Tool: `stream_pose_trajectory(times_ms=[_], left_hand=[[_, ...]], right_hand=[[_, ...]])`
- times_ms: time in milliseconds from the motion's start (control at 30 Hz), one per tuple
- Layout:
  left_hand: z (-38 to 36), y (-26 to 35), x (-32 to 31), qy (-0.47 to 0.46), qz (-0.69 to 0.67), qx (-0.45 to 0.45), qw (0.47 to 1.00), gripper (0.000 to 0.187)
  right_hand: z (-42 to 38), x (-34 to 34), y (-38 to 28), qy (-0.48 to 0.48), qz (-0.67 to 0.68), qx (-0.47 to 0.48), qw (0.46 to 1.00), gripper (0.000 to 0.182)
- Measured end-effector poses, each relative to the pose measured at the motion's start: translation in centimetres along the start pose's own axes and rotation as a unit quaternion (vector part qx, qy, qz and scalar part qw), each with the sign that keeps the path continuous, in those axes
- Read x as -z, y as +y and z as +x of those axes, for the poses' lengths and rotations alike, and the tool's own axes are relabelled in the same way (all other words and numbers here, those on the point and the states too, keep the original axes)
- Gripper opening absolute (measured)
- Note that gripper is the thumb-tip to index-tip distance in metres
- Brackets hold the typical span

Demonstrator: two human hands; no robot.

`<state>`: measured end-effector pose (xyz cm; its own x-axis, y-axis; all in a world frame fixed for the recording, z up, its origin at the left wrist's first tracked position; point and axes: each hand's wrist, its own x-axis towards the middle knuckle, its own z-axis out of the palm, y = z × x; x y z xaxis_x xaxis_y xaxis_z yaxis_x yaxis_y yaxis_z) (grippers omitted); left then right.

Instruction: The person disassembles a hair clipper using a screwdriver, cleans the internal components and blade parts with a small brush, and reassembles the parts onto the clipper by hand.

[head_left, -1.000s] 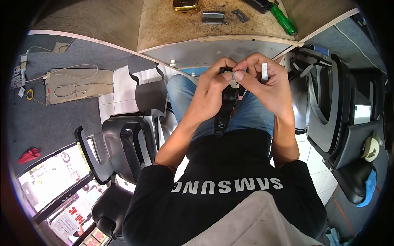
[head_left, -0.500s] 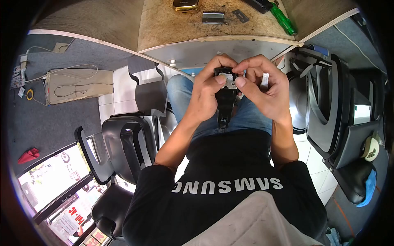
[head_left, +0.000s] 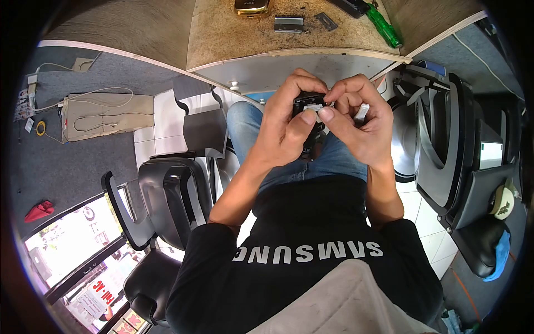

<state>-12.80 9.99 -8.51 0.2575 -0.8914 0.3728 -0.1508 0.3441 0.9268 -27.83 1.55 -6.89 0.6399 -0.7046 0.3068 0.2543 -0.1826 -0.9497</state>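
Observation:
My left hand (head_left: 285, 119) is wrapped round a black hair clipper (head_left: 308, 150) over my lap, its thumb on a pale metallic piece (head_left: 312, 107) at the clipper's head. Against that same end, the thumb and forefinger of my right hand (head_left: 361, 119) are pressed close together; whether they pinch a small part there is hidden. Curled in the other fingers of my right hand is a small silver-white strip (head_left: 362, 112). Much of the clipper's body is covered by my left hand.
On the wooden shelf (head_left: 233, 44) ahead lie a gold shaver (head_left: 252, 6), a metal clipper blade (head_left: 288, 24), a flat dark blade plate (head_left: 326, 21) and a green-handled tool (head_left: 384, 25). Black chairs (head_left: 172, 195) stand at the left, with another black chair (head_left: 445, 156) at the right.
The clipper has tilted, so less of its lower body shows. My left thumb has shifted right and down, and the strip in my right hand has turned slightly.

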Motion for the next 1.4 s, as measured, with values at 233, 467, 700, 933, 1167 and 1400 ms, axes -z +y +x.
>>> stream_pose_trajectory(times_ms=[233,467,700,933,1167,1400], left_hand=[[-0.4,0.3,0.3,0.023,-0.168,0.096,0.981,0.033],[-1.0,-0.5,0.9,0.045,-0.277,0.148,0.948,0.046],[-1.9,-1.4,0.8,0.028,-0.320,0.191,0.927,0.043],[-0.5,-0.7,1.1,0.079,-0.315,0.210,0.922,0.046],[3.7,0.4,3.8,0.087,-0.292,0.184,0.935,0.047],[8.8,0.6,6.4,0.042,-0.208,0.184,0.960,0.043]], right_hand=[[1.1,0.8,0.3,0.092,-0.060,0.002,0.994,0.013],[7.3,3.2,1.4,0.134,-0.383,0.137,0.904,0.017],[9.7,2.3,-0.8,0.088,-0.562,0.008,0.823,0.026],[11.3,3.2,0.8,0.053,-0.585,0.001,0.809,0.033],[12.4,4.2,1.0,0.009,-0.517,-0.042,0.855,0.031],[11.6,3.7,1.1,0.060,-0.432,0.060,0.898,0.023]])
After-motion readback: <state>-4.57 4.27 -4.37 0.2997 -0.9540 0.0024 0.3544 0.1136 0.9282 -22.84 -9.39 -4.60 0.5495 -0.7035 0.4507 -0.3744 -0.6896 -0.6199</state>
